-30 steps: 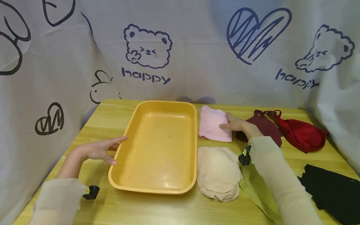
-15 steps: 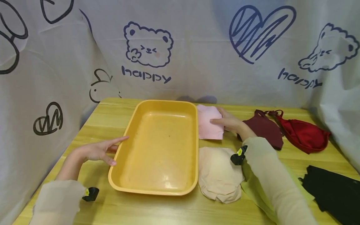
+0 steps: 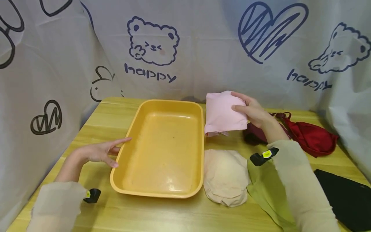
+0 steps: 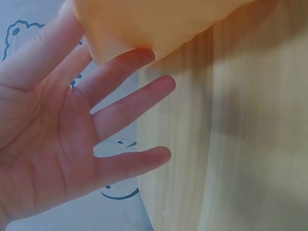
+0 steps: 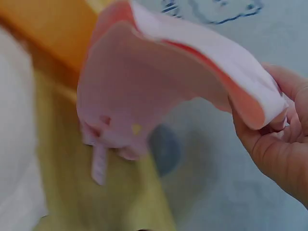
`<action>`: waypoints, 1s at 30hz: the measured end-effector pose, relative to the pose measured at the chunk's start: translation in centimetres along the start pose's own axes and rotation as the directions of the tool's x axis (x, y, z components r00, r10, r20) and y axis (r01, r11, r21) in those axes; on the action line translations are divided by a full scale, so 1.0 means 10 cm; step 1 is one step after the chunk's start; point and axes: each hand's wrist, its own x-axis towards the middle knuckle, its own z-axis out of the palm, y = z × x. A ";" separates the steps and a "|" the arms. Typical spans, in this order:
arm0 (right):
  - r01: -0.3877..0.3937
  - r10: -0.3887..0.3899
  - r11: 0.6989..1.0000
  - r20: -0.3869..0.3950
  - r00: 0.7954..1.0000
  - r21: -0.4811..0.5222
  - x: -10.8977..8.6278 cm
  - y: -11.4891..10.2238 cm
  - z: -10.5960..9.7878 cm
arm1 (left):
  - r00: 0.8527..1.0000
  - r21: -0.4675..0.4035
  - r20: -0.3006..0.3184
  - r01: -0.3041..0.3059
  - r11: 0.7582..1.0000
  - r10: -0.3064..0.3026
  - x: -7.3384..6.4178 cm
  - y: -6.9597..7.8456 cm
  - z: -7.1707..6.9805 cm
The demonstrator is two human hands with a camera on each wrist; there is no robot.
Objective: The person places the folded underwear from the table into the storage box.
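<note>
Right hand (image 3: 255, 111) pinches folded pink fabric garment (image 3: 221, 112) by its right edge, held above wood-grain table (image 3: 162, 216), just right of yellow rectangular plastic tub (image 3: 157, 154). Left hand (image 3: 97, 152) spread, fingers nearly straight, touching tub's left rim. One-edge pinch may let garment unfold or snag right rim. Free room: above tub; beige fabric bundle (image 3: 226, 177) sits nearer viewer.

A screened-off booth is shown: the wood-grain table (image 3: 162, 214) is enclosed on 3 sides by pale sheeting (image 3: 207, 61), on which 2 bears (image 3: 153, 40), hearts (image 3: 272, 32) and "happy" (image 3: 150, 73) are drawn; the kind of room beyond cannot be told.
</note>
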 end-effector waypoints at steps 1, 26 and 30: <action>0.018 -0.018 1.000 -0.009 1.000 0.018 -0.04 -0.05 -0.01 | 1.000 0.003 0.002 0.004 1.000 -0.004 0.00 0.01 0.00; 0.099 -0.125 0.977 0.129 0.984 0.189 0.17 -0.07 0.89 | 0.999 0.020 -0.014 0.039 0.999 -0.039 0.01 0.04 -0.01; 0.099 -0.126 0.977 0.139 0.982 0.187 0.22 -0.04 1.00 | 0.998 0.033 -0.026 0.054 0.998 -0.053 -0.02 0.06 -0.01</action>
